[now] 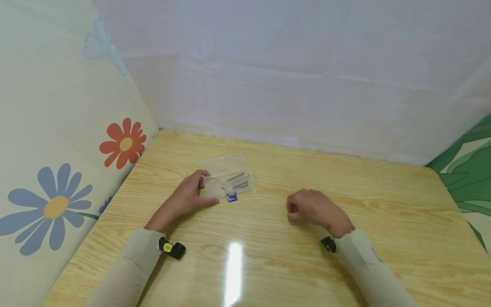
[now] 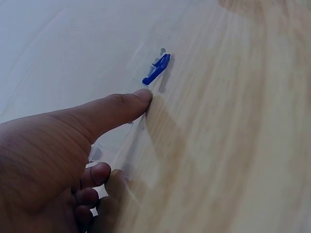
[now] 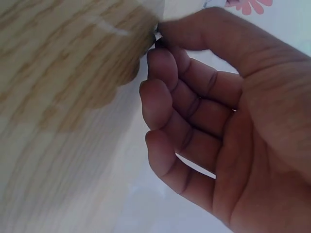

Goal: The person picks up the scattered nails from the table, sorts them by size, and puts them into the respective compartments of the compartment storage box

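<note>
A clear plastic box (image 1: 218, 183) lies on the table with its see-through lid (image 1: 226, 162) raised at the back. Several thin metal pieces (image 1: 240, 185), like screws or nails, lie inside. On its near side is a blue tab (image 1: 232, 197) with white marks, also seen in the left wrist view as a blue clasp (image 2: 157, 70). My left hand (image 1: 188, 194) grips the box's left end, thumb along the near edge and fingers around the far side. Off to the right, my right hand (image 1: 316, 209) pinches a small dark, shiny piece (image 3: 158, 36) between thumb and forefinger, mostly hidden by the fingertips.
The wood-grain table (image 1: 268, 264) runs under both hands. A pale cloth (image 1: 287, 76) hangs along its back edge, and a flower-printed cloth (image 1: 57, 128) stands on the left. Green leaf patterns (image 1: 464, 170) show at the right edge.
</note>
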The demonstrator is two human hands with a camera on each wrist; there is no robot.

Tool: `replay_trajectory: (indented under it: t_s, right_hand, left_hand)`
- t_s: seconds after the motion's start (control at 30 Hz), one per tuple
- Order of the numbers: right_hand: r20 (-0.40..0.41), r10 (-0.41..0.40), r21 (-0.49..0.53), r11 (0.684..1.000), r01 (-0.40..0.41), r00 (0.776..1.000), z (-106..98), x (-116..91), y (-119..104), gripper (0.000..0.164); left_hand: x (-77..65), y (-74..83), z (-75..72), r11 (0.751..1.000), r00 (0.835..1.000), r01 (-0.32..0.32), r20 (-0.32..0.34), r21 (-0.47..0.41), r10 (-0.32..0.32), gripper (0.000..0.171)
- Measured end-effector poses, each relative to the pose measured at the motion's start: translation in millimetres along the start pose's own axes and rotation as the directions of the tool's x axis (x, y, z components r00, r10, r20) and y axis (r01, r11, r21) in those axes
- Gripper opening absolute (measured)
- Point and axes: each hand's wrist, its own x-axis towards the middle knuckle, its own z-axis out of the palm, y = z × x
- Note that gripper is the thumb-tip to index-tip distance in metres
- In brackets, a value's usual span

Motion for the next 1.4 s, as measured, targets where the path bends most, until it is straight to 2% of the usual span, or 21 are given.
replay_trajectory:
  t_s: [0.27, 0.47, 0.87, 1.17, 1.4]
  right_hand:
    - [-0.012, -0.016, -0.039, 0.999, 0.016, 1.000, 3.1, 3.5, 0.8, 0.021]
    - [-0.009, -0.021, -0.024, 0.999, 0.021, 1.000, 5.7, 5.5, 2.5, 0.015]
    - [-0.053, -0.086, -0.020, 0.996, 0.085, 0.995, 10.3, 3.1, 4.2, 0.022]
    - [-0.030, -0.090, 0.010, 0.996, 0.090, 0.996, 8.8, 5.4, 5.9, 0.013]
    - [-0.041, -0.110, 0.024, 0.994, 0.111, 0.993, 5.7, 8.6, 0.0, 0.019]
  left_hand:
    - [0.1, 1.1, -0.8, 1.000, 1.000, 0.009, 0.004, 0.007, -0.009, 0.080]
    - [0.6, 1.4, -0.7, 1.000, 1.000, 0.002, -0.004, 0.007, -0.002, 0.079]
    - [0.0, 1.3, -1.0, 1.000, 1.000, -0.003, -0.013, 0.026, 0.004, 0.078]
    - [-0.9, 0.9, -1.1, 1.000, 1.000, 0.003, -0.009, 0.019, -0.002, 0.078]
    - [-0.4, 0.9, -0.2, 1.000, 1.000, 0.007, -0.009, 0.021, -0.007, 0.080]
